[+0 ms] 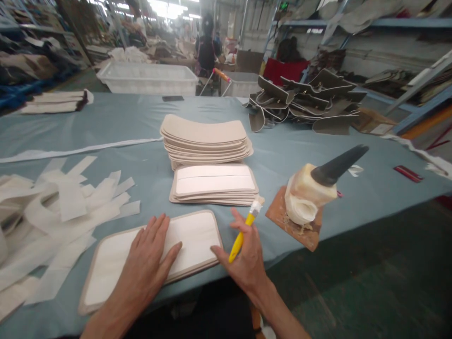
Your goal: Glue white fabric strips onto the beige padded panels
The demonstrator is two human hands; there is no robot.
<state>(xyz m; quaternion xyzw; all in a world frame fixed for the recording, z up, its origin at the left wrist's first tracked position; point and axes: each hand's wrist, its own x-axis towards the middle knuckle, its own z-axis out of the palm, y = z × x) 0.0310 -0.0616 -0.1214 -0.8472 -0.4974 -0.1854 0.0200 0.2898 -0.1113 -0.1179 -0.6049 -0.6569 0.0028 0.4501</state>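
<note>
My left hand lies flat, fingers stretched, on a white-faced panel with a beige border, the top one of a low stack at the table's near edge. A yellow-handled brush with whitish bristles is gripped in my right hand, bristles pointing away from me. That hand's thumb touches the panel's right edge. Just beyond lies a stack of panels with white strips, and behind it a taller pile of plain beige panels. To the right, a glue-smeared container with a dark handle rests on a brown board.
Loose white strips cover the table's left side. Dark grey cut pieces are heaped at the back right. A red object lies near the right edge. White plastic bins stand beyond the table, with a person farther back.
</note>
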